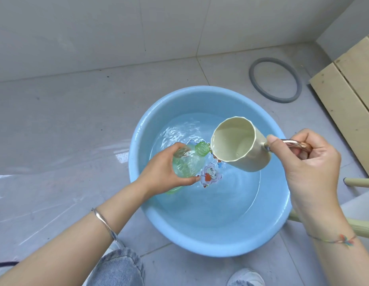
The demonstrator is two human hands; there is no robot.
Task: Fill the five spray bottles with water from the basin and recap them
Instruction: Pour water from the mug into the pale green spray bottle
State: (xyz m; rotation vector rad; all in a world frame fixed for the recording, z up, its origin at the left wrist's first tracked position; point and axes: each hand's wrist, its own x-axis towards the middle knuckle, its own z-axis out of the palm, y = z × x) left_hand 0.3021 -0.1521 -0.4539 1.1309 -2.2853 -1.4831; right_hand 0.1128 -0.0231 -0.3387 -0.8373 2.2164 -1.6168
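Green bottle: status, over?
Left hand grips clear green plastic bottle over blue plastic basin. Right hand tips cream mug at its neck. Nothing in the way.

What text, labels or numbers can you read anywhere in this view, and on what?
None can be read.
Cartoon decal on the floor of the basin: a picture under rippling water; any lettering is too blurred to read.
Green bottle held by the left hand: no label shows.
Cream cup held by the right hand: plain, no print shows.
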